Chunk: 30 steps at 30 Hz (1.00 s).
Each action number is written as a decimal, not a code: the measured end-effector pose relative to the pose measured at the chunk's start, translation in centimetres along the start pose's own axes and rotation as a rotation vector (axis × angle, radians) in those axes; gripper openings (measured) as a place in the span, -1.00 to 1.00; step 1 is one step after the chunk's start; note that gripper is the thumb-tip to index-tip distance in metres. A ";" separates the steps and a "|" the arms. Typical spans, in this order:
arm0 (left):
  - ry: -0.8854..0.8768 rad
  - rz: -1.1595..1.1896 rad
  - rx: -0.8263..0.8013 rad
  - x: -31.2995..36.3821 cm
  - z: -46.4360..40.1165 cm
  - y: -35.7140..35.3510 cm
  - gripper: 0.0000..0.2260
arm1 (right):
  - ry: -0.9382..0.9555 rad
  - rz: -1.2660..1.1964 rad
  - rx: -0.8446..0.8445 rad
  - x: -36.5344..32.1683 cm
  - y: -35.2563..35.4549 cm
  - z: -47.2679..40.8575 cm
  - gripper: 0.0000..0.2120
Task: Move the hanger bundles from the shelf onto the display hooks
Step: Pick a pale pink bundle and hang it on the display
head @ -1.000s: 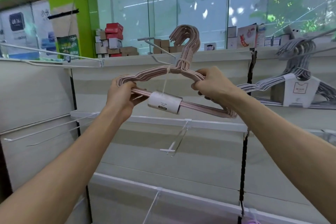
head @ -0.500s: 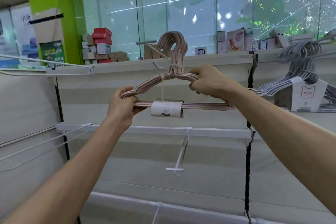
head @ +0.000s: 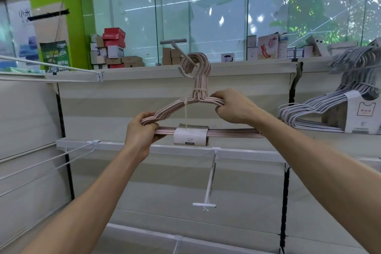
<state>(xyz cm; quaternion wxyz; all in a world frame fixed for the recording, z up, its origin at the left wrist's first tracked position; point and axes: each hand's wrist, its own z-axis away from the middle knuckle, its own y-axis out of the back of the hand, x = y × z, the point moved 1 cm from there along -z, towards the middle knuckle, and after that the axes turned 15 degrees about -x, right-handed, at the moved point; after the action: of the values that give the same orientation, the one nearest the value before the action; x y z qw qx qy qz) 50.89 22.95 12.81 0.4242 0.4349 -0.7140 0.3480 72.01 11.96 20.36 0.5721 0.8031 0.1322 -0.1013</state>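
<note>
Both hands grip pink hanger bundle: left hand curled round its left shoulder end w/ bottom bars, right hand clamped on right shoulder by the neck. Paper label wraps bottom bars. Bundle's hooks sit over upper display hook. Grey hanger bundle hangs farther right.

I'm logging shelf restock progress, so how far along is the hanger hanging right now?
Done: a grey hanger bundle already hangs at the right. In hand: both hands, left hand and right hand, grip the pink hanger bundle, its hooks around the upper display hook but not released. Left: letting go; the lower display hook is bare.
</note>
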 end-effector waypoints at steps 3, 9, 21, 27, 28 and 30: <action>-0.060 -0.305 -0.008 -1.1 -0.5 0.1 -0.68 | 0.023 0.051 0.007 0.6 -0.1 -0.4 -0.66; -0.329 -1.057 -0.118 -0.5 -1.7 -0.4 -0.55 | 0.047 0.082 0.027 1.6 -0.4 -1.1 -0.61; -0.179 -1.236 -0.261 0.0 -5.2 -0.7 -0.56 | -0.040 0.058 -0.002 2.5 -0.9 -3.7 -0.61; -0.148 -1.236 -0.273 -0.1 -5.8 -0.6 -0.58 | -0.100 0.050 0.035 2.6 -1.7 -3.8 -0.54; -0.141 -1.234 -0.286 0.0 -5.8 -0.5 -0.58 | -0.113 0.054 0.041 2.5 -1.9 -3.7 -0.54; -0.154 -1.197 -0.318 0.3 -5.6 -0.3 -0.60 | -0.140 0.050 0.060 2.5 -2.2 -3.6 -0.60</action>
<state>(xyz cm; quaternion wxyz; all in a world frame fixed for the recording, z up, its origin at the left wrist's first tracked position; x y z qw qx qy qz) 52.77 27.59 15.30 0.5525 0.7151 -0.4180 -0.0930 73.72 16.27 18.78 0.5581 0.8138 0.0686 -0.1468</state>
